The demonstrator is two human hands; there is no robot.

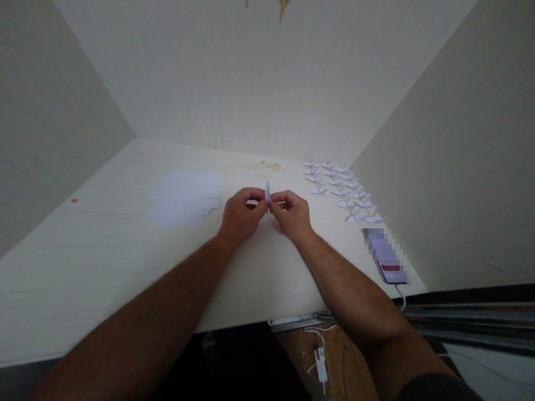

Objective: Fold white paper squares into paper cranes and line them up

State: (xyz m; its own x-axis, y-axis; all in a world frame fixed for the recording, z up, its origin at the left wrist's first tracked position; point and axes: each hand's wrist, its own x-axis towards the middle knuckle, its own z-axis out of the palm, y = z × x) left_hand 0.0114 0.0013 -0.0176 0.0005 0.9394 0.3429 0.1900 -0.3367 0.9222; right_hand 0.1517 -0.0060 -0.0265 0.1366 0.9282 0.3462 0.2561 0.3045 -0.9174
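While both hands pinch one small folded piece of paper above the surface, these lines set out how the fold in hand is best handled.

Landmark: the stack of paper sheets (184,197) lying flat on the pale surface (83,267); every place below is told from it.
Folded paper: the small folded paper piece (267,191) stands upright to the right of the sheets, lifted just clear of the surface, between both sets of fingertips.
Left hand: the left hand (240,214) is closed narrowly on the paper's near-left edge, thumb and forefinger pinching.
Right hand: the right hand (292,214) is closed on the opposite edge in the same way, touching the left at the fingertips.
Doing it well: I judge the fold wants edges lined up first, then one firm press along the crease; a loose grip would let the layers slip.
Finished cranes: rows of small paper cranes (340,189) sit farther right of the sheets.
Phone: a phone (387,256) lies beyond the cranes, farthest from the sheets, its cable running off the surface edge.
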